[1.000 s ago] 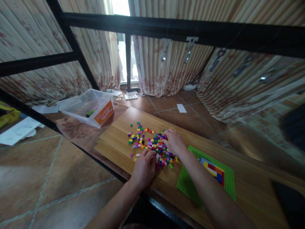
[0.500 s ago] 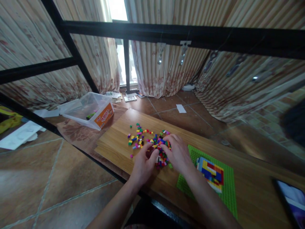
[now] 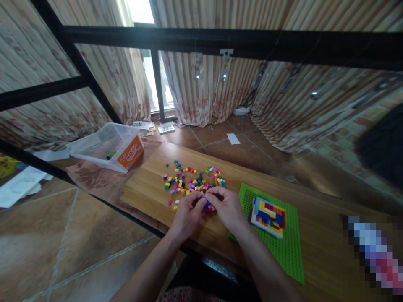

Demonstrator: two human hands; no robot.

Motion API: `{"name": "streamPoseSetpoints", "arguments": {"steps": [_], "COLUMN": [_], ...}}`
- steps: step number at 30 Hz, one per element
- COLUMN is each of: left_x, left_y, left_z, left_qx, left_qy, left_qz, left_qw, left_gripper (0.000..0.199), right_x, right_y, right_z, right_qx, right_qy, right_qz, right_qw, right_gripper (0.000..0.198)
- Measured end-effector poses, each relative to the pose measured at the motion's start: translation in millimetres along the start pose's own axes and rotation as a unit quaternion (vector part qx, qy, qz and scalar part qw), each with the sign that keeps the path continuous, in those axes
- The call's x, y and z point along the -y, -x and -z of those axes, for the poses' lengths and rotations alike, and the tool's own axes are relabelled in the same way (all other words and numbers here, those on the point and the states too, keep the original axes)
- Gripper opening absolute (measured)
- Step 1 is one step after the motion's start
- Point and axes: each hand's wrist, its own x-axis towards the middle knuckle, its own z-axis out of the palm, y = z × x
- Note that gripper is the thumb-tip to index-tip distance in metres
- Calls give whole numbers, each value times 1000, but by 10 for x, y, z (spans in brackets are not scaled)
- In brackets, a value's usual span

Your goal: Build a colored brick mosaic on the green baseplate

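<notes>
Small toy building bricks (image 3: pixel 194 181) in many colours lie scattered on the wooden tabletop. My left hand (image 3: pixel 188 214) and my right hand (image 3: pixel 227 207) meet over the near side of the pile. Thumb and fingers of each are pinched together, fingertips nearly touching. What sits between them is too small to make out. Right of my right hand lies a green studded baseplate (image 3: pixel 291 256). On it rests a low, roughly square build of bricks (image 3: pixel 269 216) in white, blue, yellow and red. My right forearm passes over the baseplate's near left corner.
A clear plastic box (image 3: pixel 94 156) with an orange label stands at the table's far left, a few bricks inside. At the right edge is a pixelated patch (image 3: pixel 374 247). A black metal frame (image 3: pixel 201 40) crosses before the curtains (image 3: pixel 208 96). Papers (image 3: pixel 233 139) lie on the tiled floor.
My right hand has drawn back from the far side of the pile toward my left hand, and both now pinch close together. The view has shifted slightly.
</notes>
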Motion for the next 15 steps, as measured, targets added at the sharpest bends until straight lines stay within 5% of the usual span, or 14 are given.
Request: {"name": "streamPoseSetpoints", "arguments": {"steps": [6,9,15], "left_x": [-8,9,50], "left_y": [-27,-36,-52], "left_z": [23,19,36], "left_qx": [20,-2,-24], "left_qy": [31,46,29], "left_qz": [23,45,39], "left_qw": [999,998,999], "left_gripper": [24,23,18], "right_x": [-108,-140,-134], "right_y": [-46,-123,-167], "right_z": [-64,-26,19], "right_qx": [-19,-57,-66], "right_qy": [-121,1,212], "right_qz": [-83,-30,79], "right_qw": [989,998,972], "right_gripper": [32,23,18]}}
